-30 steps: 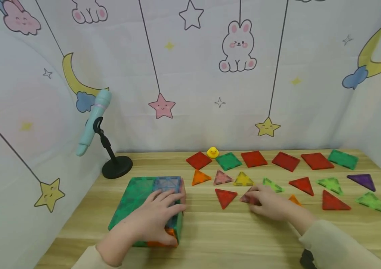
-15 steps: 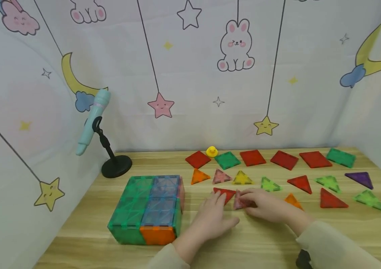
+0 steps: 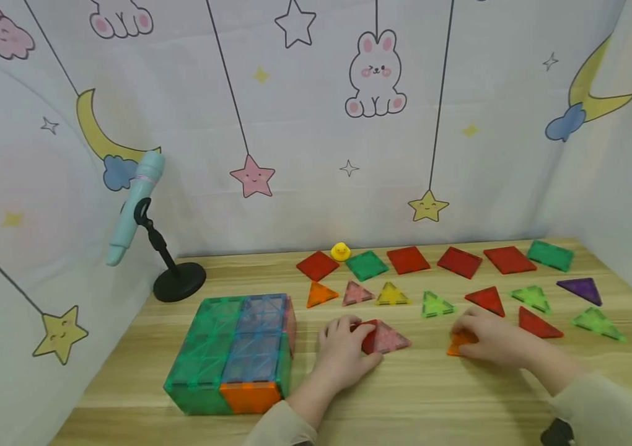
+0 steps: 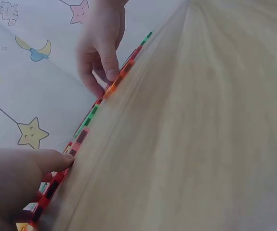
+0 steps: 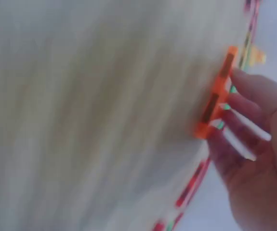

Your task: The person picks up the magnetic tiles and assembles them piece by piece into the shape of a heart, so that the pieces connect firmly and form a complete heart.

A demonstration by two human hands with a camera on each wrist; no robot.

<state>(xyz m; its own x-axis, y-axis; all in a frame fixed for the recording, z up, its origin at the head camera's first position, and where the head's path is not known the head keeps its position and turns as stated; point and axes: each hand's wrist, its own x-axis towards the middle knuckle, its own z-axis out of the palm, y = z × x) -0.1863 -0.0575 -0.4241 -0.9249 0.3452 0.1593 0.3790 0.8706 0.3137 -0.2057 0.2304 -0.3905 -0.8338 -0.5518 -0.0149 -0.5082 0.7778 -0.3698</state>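
My left hand point(image 3: 344, 353) holds a red triangular magnetic tile point(image 3: 370, 337) on the table, thumb at one side and fingers over the other. A pink triangle tile point(image 3: 390, 339) lies against its right edge, the two together forming a larger triangle. Farther right, my right hand point(image 3: 491, 339) pinches an orange triangle tile point(image 3: 460, 344) between thumb and fingers; the right wrist view shows the thumb on the edge of this orange tile point(image 5: 217, 94). Part of the red tile is hidden under the left fingers.
A box built of green, blue and orange tiles point(image 3: 210, 347) stands left of my left hand. Loose triangle tiles, among them a yellow one point(image 3: 391, 295), lie behind the hands. Red and green square tiles point(image 3: 408, 259), a rubber duck point(image 3: 341, 251) and a toy microphone point(image 3: 136, 207) stand farther back.
My left hand left the box and came right to the red tile. The right hand set the pink tile against the red one, let go, and moved right to the orange tile.
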